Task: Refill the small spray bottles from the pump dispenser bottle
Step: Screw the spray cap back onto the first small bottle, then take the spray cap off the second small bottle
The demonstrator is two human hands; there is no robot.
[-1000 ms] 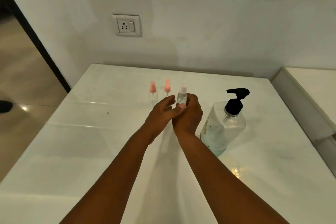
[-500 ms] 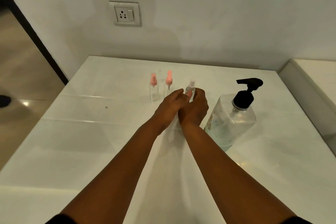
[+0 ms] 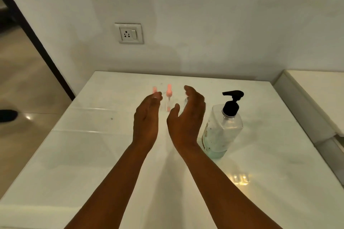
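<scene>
White wall is filling the back of the head view, carrying one socket plate with a switch, and below it a glossy white tabletop is stretching toward the camera. At the left a dark door frame is slanting down past a tan floor, where something dark is lying at the picture's edge. At the right a second white surface is standing just beside the tabletop.

Two hands are hovering side by side over the middle of the tabletop, apart from each other, each with fingers loosely extended and holding nothing. The left hand is blurred at its fingertips, which are covering the lower part of the left pink-capped spray bottle. The right hand is showing its thumb lifted and is hiding most of a clear spray bottle, of which only a sliver is showing; its cap cannot be made out.

Three small spray bottles are standing in a row near the far side: those two, and between the hands a second pink-capped spray bottle, upright, its contents too faint to judge.

One pump dispenser bottle is standing upright just right of the right hand, with a black pump head, clear walls, and a low layer of pale bluish liquid sitting at its bottom
</scene>
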